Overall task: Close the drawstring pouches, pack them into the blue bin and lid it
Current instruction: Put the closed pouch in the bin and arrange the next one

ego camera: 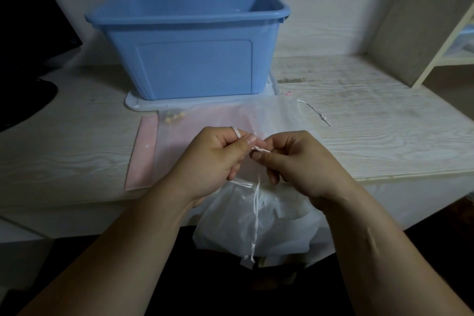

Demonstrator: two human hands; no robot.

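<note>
The grip is a two-handed pinch. The left hand [213, 161] has its fingers curled, with a loop of the white drawstring cord [256, 202] over the forefinger and the thumb pressing it down. The right hand [295, 161] nips the same cord between thumb and forefinger just beside it, the other fingers tucked in. Neither grip shows any slack. Below the knuckles the cord's loose ends hang across the translucent white fabric pouch [272, 223], which dangles past the front edge of the pale wood-grain desk [384, 123].

Further out, a flat pink pouch [143, 154] and a flat translucent pouch [269, 115] lie overlapping on the desk. Behind them the open blue plastic bin [192, 67] stands on its pale lid [133, 104].

The likely trouble is the thin cord slipping through the fingertips, or a knot jamming before the mouth is fully drawn; the mouth is hidden behind the hands, so how closed it is cannot be told. Because the pouch hangs only from the cord, a lost grip would probably drop it off the desk. The lid is also pinned under the bin and must be freed later.

The hanging pouch's long axis runs vertically, mouth up at the hands, bottom toward the person's lap.
</note>
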